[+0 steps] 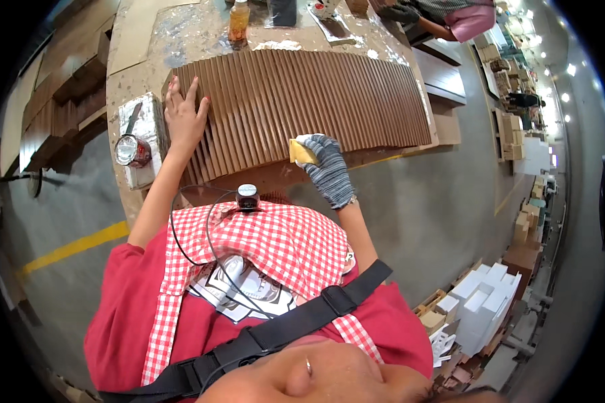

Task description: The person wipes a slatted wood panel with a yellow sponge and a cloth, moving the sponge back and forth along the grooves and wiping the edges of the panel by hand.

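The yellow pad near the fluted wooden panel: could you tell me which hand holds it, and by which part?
The gloved right hand holds the yellow sanding pad by its near end, fingers curled over it. The bare left hand holds nothing; it lies flat on the fluted panel.

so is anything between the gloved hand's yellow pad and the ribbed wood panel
Nothing visible. The right hand, in a striped glove, presses the yellow sanding pad straight onto the fluted brown panel. The bare left hand lies flat on the panel's left end, well aside.
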`<action>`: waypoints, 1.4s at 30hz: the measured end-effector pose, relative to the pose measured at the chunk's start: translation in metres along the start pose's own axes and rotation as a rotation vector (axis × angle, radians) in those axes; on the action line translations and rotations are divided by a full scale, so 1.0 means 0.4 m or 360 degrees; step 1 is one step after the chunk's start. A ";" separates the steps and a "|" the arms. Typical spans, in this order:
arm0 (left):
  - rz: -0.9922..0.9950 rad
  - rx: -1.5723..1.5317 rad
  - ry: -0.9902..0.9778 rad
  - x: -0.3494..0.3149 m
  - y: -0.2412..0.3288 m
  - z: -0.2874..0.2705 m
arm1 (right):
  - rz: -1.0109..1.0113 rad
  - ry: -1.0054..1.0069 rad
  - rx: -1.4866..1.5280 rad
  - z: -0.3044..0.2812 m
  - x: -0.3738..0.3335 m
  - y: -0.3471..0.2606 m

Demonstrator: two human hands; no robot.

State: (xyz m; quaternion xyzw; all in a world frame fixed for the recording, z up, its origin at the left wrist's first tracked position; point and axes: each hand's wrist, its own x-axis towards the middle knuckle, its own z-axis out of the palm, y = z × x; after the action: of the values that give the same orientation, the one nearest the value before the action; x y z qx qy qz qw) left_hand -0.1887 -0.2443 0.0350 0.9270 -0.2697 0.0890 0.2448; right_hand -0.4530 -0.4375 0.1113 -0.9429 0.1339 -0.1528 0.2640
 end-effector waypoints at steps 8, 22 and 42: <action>-0.0032 0.0107 -0.0010 -0.022 0.015 -0.015 | -0.0058 -0.0190 -0.0184 0.024 0.103 0.037; -0.0047 0.0090 0.0005 -0.025 0.030 -0.049 | -0.0447 -0.0155 -0.0403 0.145 0.648 0.166; -0.0131 0.0078 -0.0063 -0.037 0.006 -0.044 | 0.0007 -0.0341 0.0253 0.129 0.642 0.096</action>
State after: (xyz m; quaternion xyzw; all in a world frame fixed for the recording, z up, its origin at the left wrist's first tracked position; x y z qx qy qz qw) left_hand -0.2030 -0.2308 0.0468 0.9447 -0.2338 0.0670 0.2200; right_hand -0.2053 -0.5311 0.1044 -0.9296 0.0944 -0.0607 0.3510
